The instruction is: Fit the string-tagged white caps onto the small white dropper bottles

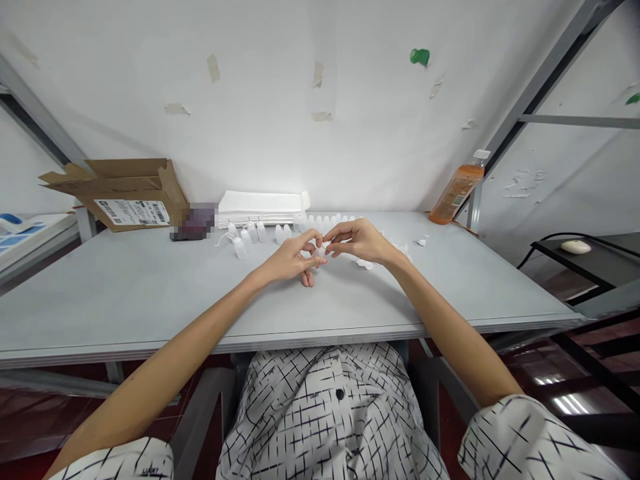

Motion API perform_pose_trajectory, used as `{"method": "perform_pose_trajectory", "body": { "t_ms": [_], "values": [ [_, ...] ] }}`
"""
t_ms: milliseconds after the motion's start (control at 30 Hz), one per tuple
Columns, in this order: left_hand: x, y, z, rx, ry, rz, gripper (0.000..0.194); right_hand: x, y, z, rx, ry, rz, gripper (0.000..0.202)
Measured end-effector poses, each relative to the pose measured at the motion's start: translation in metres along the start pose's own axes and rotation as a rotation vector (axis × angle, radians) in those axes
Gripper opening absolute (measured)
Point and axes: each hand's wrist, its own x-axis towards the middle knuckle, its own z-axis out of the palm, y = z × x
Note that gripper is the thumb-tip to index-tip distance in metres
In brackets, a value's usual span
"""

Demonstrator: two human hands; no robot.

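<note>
Above the middle of the table, my left hand (293,259) is closed around a small translucent white plastic bottle (321,251), held between thumb and fingers. My right hand (363,241) meets it from the right, fingertips pinched at the bottle's top; whatever they hold is too small to make out. Left of my hands stand several similar small bottles (240,248), some with thin tips or loops on top. Beyond my hands runs a row of small white pieces (330,220). Small white plastic parts (365,265) lie under and beside my right hand, partly hidden by it.
A stack of white sheets or trays (263,203) lies against the wall. At the back left are an open cardboard box (131,210) and a dark, blurred-out object (194,223). An orange drink bottle (457,193) leans at the back right. The grey table's front edge (320,337) is close to my lap.
</note>
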Motion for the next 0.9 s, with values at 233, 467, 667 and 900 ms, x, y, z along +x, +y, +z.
{"method": "perform_pose_trajectory", "body": {
  "t_ms": [233,467,667,900],
  "values": [
    [-0.0004,0.0005,-0.0002,-0.001,-0.006,0.001,0.039,0.0000,0.0004,-0.0002,-0.003,-0.002,-0.004,0.019],
    [-0.0007,0.0019,-0.0003,0.003,-0.015,-0.006,0.039,0.0001,0.0002,-0.0008,0.002,-0.016,0.007,0.018],
    [-0.0012,0.0022,-0.0008,0.012,-0.039,-0.014,0.037,-0.0006,-0.0007,-0.0009,-0.006,-0.031,0.025,0.016],
    [-0.0013,0.0001,-0.0016,0.033,-0.041,-0.011,0.035,-0.0010,-0.0019,-0.0006,-0.027,-0.041,0.028,0.014]
  ]
}}
